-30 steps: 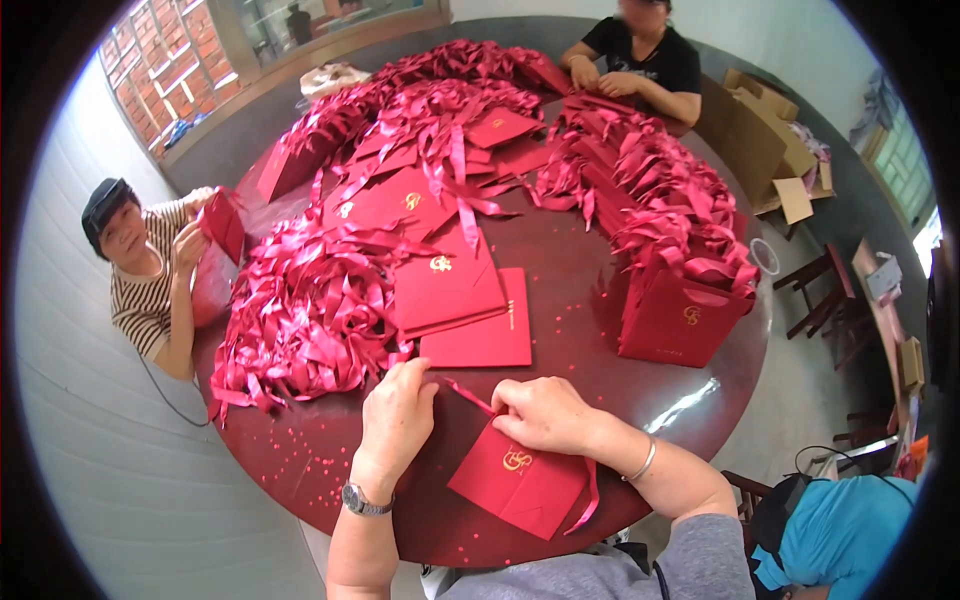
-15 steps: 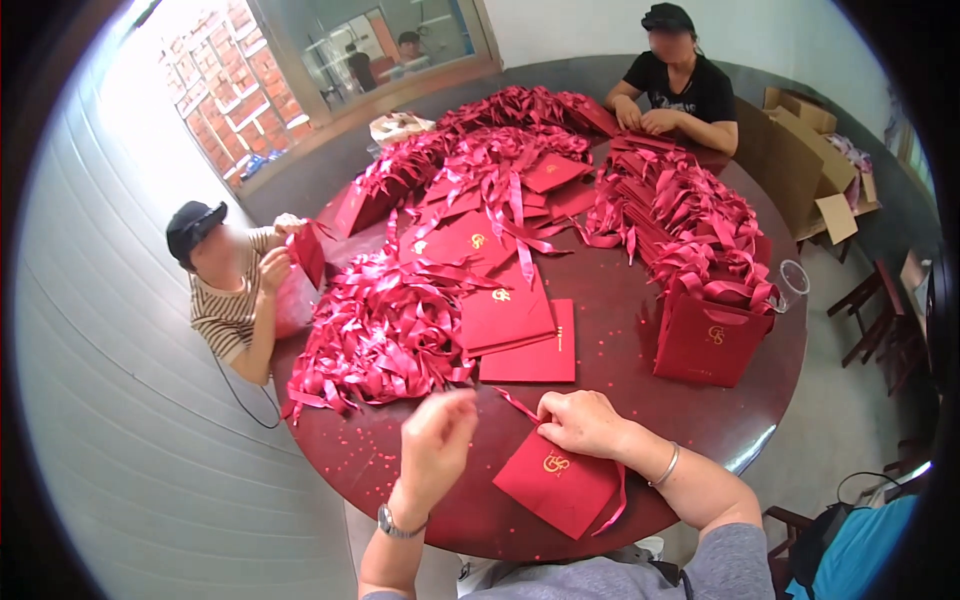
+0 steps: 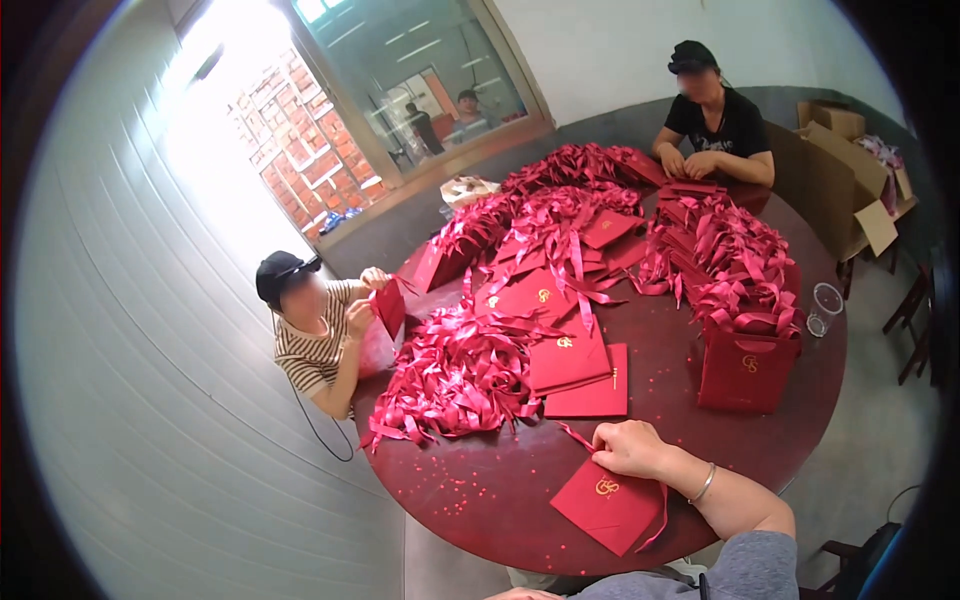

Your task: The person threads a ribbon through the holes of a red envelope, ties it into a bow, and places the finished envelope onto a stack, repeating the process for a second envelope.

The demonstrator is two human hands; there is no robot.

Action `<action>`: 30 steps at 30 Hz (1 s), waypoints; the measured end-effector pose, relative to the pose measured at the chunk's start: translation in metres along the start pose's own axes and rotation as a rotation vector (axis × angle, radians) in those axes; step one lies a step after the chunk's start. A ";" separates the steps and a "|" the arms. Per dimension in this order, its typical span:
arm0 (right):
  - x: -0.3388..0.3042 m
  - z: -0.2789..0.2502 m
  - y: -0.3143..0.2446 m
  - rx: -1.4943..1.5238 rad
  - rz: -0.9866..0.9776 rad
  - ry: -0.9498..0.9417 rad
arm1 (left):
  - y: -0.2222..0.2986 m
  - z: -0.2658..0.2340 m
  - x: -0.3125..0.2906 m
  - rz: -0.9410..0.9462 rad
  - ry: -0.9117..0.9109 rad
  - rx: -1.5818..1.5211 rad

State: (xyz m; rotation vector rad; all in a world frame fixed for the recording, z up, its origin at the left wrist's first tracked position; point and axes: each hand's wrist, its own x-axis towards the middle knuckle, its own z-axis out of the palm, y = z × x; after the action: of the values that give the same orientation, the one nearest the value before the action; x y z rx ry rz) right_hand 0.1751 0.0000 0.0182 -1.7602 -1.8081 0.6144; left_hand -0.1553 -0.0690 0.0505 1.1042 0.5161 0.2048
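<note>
My right hand [image 3: 627,448], with a silver bangle on its wrist, is closed at the top edge of a small flat red gift bag [image 3: 605,508]. The bag lies at a slant near the table's front edge, gold emblem facing up. A pink-red ribbon [image 3: 655,525] trails along its right side, and another ribbon end sticks out left of my fingers. Only a sliver of my left hand [image 3: 525,594] shows at the lower edge, in front of the table; its fingers cannot be made out.
Beyond my hand lie flat red bags [image 3: 585,395] and a heap of loose ribbons [image 3: 455,375]. A standing red bag [image 3: 748,372] ends a long row at right, beside a clear plastic cup [image 3: 824,308]. Two co-workers sit at the round table [image 3: 690,440], one holding a red bag [image 3: 388,308].
My left hand has dropped from above the table to the lower edge of the picture. My right hand keeps its hold on the bag. The whole view has shifted.
</note>
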 end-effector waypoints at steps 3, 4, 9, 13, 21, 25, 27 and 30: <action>-0.001 0.001 0.003 -0.033 -0.016 0.017 | -0.001 -0.003 0.004 0.092 -0.148 0.073; -0.001 0.001 0.004 -0.032 -0.020 0.023 | -0.001 -0.004 0.004 0.118 -0.199 0.097; -0.001 0.003 0.007 -0.050 -0.035 0.040 | 0.016 0.004 -0.001 -0.090 -0.063 0.132; 0.000 0.007 0.010 -0.044 -0.033 0.006 | 0.007 0.001 -0.005 -0.047 -0.074 0.128; 0.002 0.003 0.007 -0.033 -0.061 0.032 | -0.035 -0.028 -0.024 -0.245 -0.060 -0.094; 0.002 0.004 0.008 -0.040 -0.050 0.033 | -0.046 -0.035 -0.018 -0.123 -0.183 -0.075; 0.000 0.003 0.009 -0.035 -0.047 0.034 | -0.045 -0.030 -0.016 -0.085 -0.272 -0.081; -0.002 0.001 0.006 -0.035 -0.035 0.029 | -0.026 -0.011 -0.013 -0.191 -0.159 -0.034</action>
State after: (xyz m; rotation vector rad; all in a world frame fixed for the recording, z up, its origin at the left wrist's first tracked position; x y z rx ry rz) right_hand 0.1792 -0.0017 0.0134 -1.7476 -1.8364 0.5442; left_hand -0.1744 -0.0775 0.0272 1.0219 0.4705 -0.0405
